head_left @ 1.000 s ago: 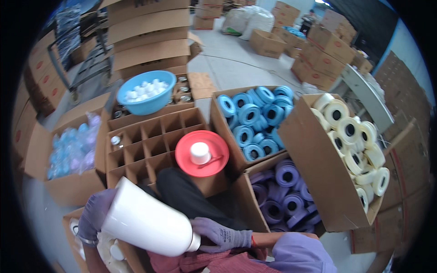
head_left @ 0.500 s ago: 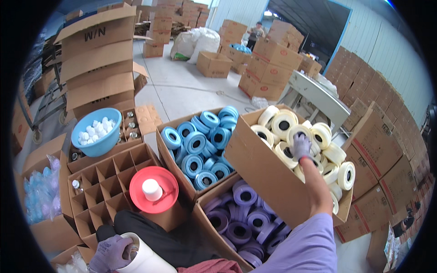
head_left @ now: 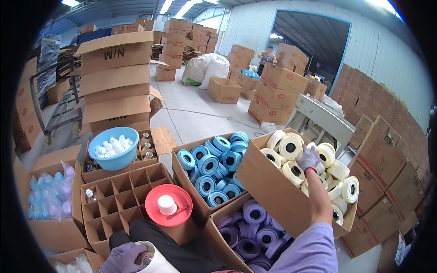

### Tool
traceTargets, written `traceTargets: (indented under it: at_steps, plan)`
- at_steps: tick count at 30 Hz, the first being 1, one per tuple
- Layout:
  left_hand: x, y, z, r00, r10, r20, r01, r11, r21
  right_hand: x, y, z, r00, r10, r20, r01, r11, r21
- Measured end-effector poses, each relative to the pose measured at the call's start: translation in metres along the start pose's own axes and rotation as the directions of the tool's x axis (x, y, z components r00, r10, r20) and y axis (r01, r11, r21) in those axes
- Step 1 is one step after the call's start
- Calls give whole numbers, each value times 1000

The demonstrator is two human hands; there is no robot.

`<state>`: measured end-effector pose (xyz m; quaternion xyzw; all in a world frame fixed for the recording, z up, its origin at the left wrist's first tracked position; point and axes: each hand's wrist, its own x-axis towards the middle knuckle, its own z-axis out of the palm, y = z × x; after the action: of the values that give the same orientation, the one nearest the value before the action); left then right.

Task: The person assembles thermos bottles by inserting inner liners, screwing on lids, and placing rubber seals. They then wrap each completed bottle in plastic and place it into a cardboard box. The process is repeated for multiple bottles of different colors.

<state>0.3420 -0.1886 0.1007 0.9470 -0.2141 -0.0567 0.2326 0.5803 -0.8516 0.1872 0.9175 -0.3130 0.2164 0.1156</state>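
My left hand (head_left: 121, 258), in a grey-purple glove, is closed at the mouth of a white cylinder (head_left: 158, 260) near the lower edge. Something clear shows inside that mouth, too small to name. Reaching over a carton of cream ring-shaped parts (head_left: 290, 147), my right hand (head_left: 309, 158) wears a similar glove, with its fingers spread on top of the rings. Blue ring-shaped parts (head_left: 208, 164) fill a carton to the left of it. Purple ones (head_left: 255, 213) lie in a nearer carton.
A red round tray (head_left: 154, 204) with a white cap (head_left: 167, 205) rests beside a divided carton (head_left: 119, 187) holding one clear bottle (head_left: 90, 194). A blue basin (head_left: 97, 154) contains white caps. Bagged blue and purple pieces (head_left: 50, 193) sit left. Stacked cartons (head_left: 276, 93) and a person (head_left: 267, 58) stand farther back.
My view has tilted upward, so the cartons appear lower. My right hand's fingers, bent over a cream ring before, are now more spread. My left hand stays at the white cylinder.
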Motion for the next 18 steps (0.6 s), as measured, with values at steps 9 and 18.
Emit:
traceTargets:
  at_steps: [9,18]
  plan:
    - [1,-20,11,1000,-4,10,4,1000,-18,24,26,112,954,-195,228,212,976,-51]
    - [6,-20,10,999,11,36,-9,997,-73,27,48,79,990,-135,43,141,970,-197]
